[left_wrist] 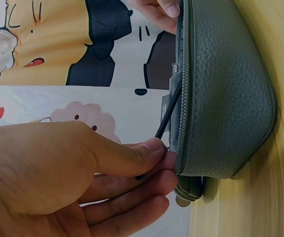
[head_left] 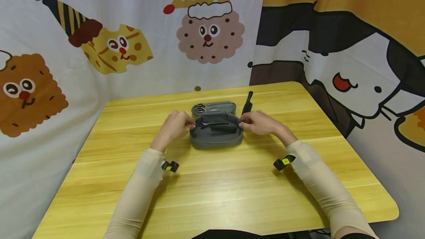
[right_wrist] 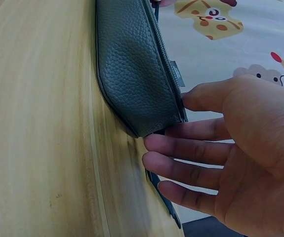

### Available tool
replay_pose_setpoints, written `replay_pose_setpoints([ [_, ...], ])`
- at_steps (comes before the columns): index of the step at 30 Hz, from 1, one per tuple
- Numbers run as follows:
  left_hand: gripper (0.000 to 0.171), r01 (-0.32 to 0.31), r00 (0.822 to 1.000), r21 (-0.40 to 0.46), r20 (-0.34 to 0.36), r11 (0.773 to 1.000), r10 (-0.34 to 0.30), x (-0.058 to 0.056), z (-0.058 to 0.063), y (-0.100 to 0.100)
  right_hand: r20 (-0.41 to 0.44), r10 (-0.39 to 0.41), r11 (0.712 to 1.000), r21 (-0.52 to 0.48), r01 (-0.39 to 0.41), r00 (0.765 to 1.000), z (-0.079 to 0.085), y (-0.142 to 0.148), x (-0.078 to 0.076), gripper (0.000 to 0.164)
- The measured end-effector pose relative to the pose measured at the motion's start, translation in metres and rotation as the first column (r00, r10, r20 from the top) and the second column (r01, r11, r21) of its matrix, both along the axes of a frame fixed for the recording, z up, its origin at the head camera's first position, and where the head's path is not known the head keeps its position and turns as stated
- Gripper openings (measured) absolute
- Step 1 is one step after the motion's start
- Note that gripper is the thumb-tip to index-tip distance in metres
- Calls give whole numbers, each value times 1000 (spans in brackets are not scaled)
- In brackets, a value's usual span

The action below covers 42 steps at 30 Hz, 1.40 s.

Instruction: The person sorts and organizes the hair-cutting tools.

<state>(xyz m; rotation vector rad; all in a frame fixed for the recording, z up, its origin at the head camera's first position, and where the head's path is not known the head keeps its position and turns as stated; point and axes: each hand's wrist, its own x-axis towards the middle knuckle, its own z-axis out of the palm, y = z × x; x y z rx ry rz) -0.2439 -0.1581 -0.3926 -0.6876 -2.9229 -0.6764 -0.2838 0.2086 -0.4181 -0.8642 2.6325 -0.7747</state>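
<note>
A grey zippered pouch (head_left: 216, 144) stands on the table with its top unzipped and its lid (head_left: 225, 106) folded back. My left hand (head_left: 177, 124), at the pouch's left end, pinches a thin black stick (left_wrist: 170, 112) between thumb and forefinger. That stick slants into the opening, and its far end is hidden in the left wrist view. At the opposite end, my right hand (head_left: 260, 122) pinches the pouch's rim, thumb on the zipper edge and the other fingers spread along the outside. Inside the pouch lies a dark, elongated thing (head_left: 220, 129), its kind unclear.
Small metal tools with scissor-like loops (head_left: 200, 108) sit in the lid. A flat black thing with a handle (head_left: 247, 103) lies behind my right hand. The wooden table (head_left: 212, 187) reaches a cartoon-print curtain (head_left: 132, 80) at the back.
</note>
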Motion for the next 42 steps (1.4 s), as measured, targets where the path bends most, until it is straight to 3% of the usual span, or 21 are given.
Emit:
replay_pose_setpoints([
  [13, 17, -13, 998, -32, 60, 999, 15, 0, -4, 9, 1, 5, 1000, -1, -5, 1000, 0, 0, 0, 40],
  [25, 18, 12, 999, -48, 33, 999, -10, -1, -9, 14, 11, 9, 1000, -7, -9, 1000, 1, -1, 0, 35],
  [42, 18, 62, 998, -134, 23, 989, -60, 0, -15, 15, 2, 10, 1000, -4, -10, 1000, 0, -2, -1, 34],
])
